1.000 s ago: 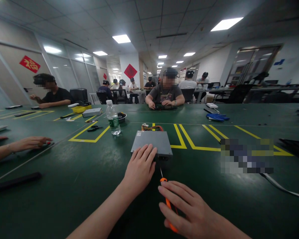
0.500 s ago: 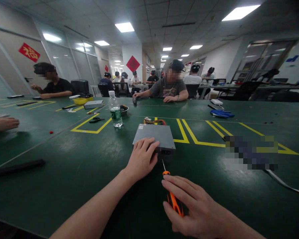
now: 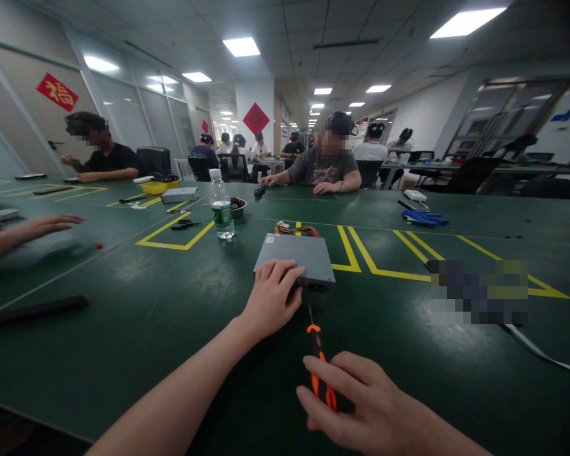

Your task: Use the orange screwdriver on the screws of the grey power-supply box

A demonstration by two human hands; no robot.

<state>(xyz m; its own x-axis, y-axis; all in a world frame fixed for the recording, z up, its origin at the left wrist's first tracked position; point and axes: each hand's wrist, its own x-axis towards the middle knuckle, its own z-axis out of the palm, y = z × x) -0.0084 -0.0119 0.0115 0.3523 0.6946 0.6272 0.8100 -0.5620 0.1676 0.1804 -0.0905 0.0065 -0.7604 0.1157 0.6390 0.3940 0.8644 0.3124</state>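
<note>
A grey metal power supply box lies on the green table, coloured wires sticking out of its far end. My left hand rests on the box's near left corner, fingers curled over the edge. My right hand grips an orange and black screwdriver by the handle. The thin shaft points at the box's near face, its tip at or just short of it.
A water bottle, a small dark bowl, scissors and a yellow tray stand further back on the left. Blue gloves lie at the right. A co-worker's hand reaches in from the left. Other people sit across the table. A white cable runs at the right edge.
My right hand has pulled back slightly and turned the screwdriver, keeping its tip by the box. The co-worker's hand at left has withdrawn and come forward again. My left hand stays on the box.
</note>
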